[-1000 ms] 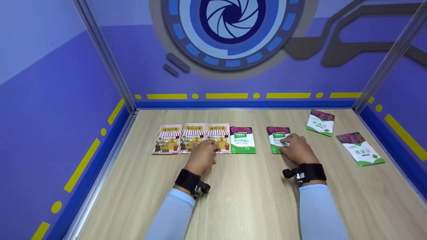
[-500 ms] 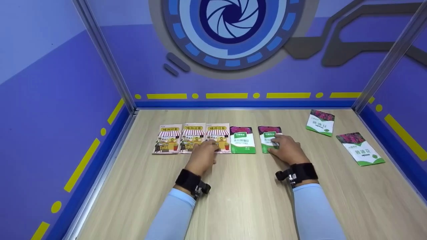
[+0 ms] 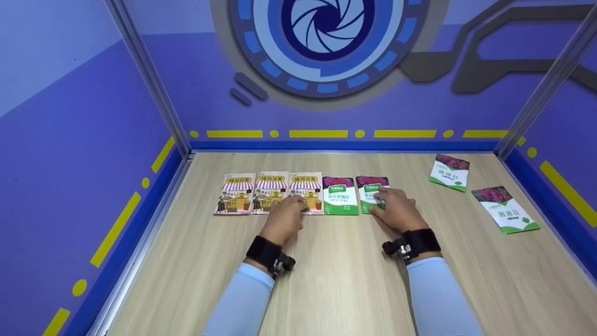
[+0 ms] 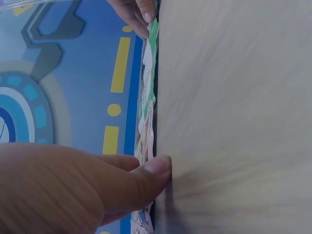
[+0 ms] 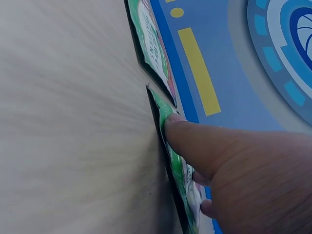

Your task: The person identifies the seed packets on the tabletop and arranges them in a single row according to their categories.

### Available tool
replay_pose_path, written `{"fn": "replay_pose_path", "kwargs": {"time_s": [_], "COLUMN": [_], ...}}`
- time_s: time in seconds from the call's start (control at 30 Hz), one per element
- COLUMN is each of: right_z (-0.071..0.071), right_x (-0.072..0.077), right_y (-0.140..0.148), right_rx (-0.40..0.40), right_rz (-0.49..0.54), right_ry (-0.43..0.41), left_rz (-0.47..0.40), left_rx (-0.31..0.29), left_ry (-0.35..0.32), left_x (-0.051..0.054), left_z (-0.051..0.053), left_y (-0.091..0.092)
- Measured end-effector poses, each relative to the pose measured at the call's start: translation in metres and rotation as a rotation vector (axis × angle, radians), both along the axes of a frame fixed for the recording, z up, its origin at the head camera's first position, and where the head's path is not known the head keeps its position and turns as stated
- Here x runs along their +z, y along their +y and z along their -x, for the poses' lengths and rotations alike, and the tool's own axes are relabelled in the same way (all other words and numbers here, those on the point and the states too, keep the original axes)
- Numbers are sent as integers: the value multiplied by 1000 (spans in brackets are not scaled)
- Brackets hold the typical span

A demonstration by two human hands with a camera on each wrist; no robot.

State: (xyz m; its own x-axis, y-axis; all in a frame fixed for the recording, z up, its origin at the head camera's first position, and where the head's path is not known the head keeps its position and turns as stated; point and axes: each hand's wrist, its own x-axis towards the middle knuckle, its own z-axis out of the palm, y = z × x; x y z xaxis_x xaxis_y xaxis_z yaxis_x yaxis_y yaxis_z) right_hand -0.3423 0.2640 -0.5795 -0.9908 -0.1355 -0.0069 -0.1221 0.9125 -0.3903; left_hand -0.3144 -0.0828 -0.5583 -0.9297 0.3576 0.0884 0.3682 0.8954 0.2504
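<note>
In the head view a row of flat packets lies on the wooden table. Three pink packets with a striped shop awning form its left part; the leftmost packet stands apart from my hand. My left hand rests with its fingertips on the middle packet and the right-hand pink packet, thumb by the near edge. Beside these lies a green-and-white flower seed packet. My right hand presses fingers and thumb on a second such seed packet, flat on the table, a narrow gap from the first.
Two more flower packets lie askew at the right: one near the back corner, another nearer me. Blue-purple panels with yellow dashes wall the table at the back and sides.
My right hand has slid the second green-and-white seed packet leftward along the table, narrowing the gap to the row. My left hand has stayed in place.
</note>
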Motion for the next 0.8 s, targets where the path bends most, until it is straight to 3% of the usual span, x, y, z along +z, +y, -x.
{"fn": "replay_pose_path", "kwargs": {"time_s": [0.43, 0.8], "right_z": [0, -1], "right_x": [0, 1], "right_y": [-4, -5], "right_rx": [33, 36], "right_rz": [-19, -8], "right_ry": [35, 28], "left_rz": [-21, -8], "left_rx": [-7, -10], "left_ry": [27, -4], "left_x": [-1, 0], "left_z": [-1, -1], "left_y": [-1, -2]}}
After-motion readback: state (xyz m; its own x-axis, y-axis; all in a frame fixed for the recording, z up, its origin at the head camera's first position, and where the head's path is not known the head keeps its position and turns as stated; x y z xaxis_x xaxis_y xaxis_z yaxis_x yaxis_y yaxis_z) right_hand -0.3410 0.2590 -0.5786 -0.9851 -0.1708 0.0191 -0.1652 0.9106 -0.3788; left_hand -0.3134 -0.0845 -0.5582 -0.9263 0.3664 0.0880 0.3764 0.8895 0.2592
